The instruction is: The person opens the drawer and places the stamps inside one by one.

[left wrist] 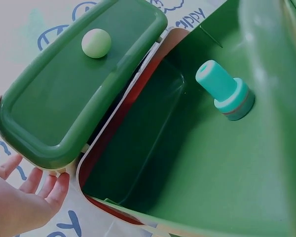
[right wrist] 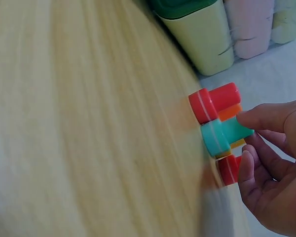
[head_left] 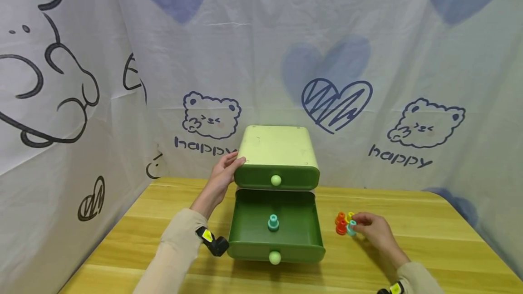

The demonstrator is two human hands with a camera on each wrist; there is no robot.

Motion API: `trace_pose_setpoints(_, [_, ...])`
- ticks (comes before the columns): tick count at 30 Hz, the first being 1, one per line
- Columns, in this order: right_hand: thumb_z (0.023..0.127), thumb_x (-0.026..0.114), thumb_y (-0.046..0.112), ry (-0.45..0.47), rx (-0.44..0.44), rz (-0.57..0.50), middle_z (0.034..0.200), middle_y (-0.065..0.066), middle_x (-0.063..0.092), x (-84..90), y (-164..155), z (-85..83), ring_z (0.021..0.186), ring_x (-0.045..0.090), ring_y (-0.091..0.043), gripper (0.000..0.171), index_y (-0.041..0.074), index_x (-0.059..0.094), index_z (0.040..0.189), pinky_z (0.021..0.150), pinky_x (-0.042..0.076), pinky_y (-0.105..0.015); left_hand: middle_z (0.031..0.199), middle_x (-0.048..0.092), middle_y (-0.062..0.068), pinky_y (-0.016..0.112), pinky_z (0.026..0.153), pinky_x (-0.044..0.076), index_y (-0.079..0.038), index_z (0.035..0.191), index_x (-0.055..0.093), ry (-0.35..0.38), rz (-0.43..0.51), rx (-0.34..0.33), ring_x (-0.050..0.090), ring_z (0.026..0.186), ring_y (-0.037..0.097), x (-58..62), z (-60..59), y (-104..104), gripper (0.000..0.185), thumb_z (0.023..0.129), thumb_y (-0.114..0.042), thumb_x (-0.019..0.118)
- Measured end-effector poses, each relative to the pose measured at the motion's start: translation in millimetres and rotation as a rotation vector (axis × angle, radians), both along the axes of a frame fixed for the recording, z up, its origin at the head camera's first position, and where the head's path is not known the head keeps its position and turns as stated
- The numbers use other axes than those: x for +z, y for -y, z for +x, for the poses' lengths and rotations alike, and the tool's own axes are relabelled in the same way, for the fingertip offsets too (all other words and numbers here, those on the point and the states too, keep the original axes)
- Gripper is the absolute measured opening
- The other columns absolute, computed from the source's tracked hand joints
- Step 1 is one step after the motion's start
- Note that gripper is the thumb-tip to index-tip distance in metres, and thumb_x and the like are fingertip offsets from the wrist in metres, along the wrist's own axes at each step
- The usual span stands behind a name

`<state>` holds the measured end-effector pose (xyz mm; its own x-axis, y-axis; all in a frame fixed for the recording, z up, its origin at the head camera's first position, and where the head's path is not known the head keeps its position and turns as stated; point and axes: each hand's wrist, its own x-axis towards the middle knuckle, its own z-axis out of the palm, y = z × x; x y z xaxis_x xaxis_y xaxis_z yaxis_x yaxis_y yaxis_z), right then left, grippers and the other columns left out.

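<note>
A small drawer cabinet (head_left: 278, 146) with a pale yellow-green top stands mid-table. Its upper drawer (head_left: 255, 178) is closed; the lower drawer (head_left: 253, 251) is pulled out, with one teal stepped peg (head_left: 273, 223) upright on its floor. My left hand (head_left: 222, 176) rests against the cabinet's upper left side, thumb at the top front corner, relaxed fingers (left wrist: 59, 190) along the side. Right of the cabinet, my right hand (head_left: 376, 232) pinches the narrow top of another teal peg (right wrist: 216, 138) between thumb and fingers. Red pegs (right wrist: 203, 106), an orange one (head_left: 340, 217) and a yellow one (head_left: 350, 216) cluster closely around it.
The wooden table (head_left: 425, 235) reaches back to a printed cloth (head_left: 261, 58) hanging behind it. Another cloth wall (head_left: 49, 194) runs along the left. The open drawer's round knob (head_left: 275, 257) juts toward the front. Black wrist cameras (head_left: 218, 245) sit on the sleeves.
</note>
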<state>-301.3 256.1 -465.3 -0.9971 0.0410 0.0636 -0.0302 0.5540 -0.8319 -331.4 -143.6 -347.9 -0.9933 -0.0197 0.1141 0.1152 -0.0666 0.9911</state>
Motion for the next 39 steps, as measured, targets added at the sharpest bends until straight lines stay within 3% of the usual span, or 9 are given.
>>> trace_pose_setpoints(7, [0.082, 0.071, 0.001, 0.035, -0.027, -0.032, 0.085, -0.007, 0.062, -5.6, 3.4, -0.1, 0.075, 0.053, -0.017, 0.031, -0.011, 0.063, 0.109, 0.057, 0.048, -0.028, 0.145, 0.037, 0.021, 0.044, 0.103, 0.038, 0.000, 0.146, 0.035, -0.001, -0.001, -0.002, 0.044, 0.124, 0.033, -0.9, -0.9, 0.7, 0.062, 0.094, -0.024, 0.061])
trace_pose_setpoints(39, [0.080, 0.072, 0.002, 0.020, 0.005, 0.055, 0.087, -0.008, 0.062, 2.2, -1.6, 1.4, 0.079, 0.054, -0.021, 0.028, -0.009, 0.062, 0.104, 0.058, 0.050, -0.031, 0.146, 0.037, 0.019, 0.045, 0.103, 0.036, -0.003, 0.146, 0.036, 0.001, -0.014, -0.001, 0.043, 0.124, 0.032, -0.1, 1.6, -0.5, 0.062, 0.094, -0.028, 0.061])
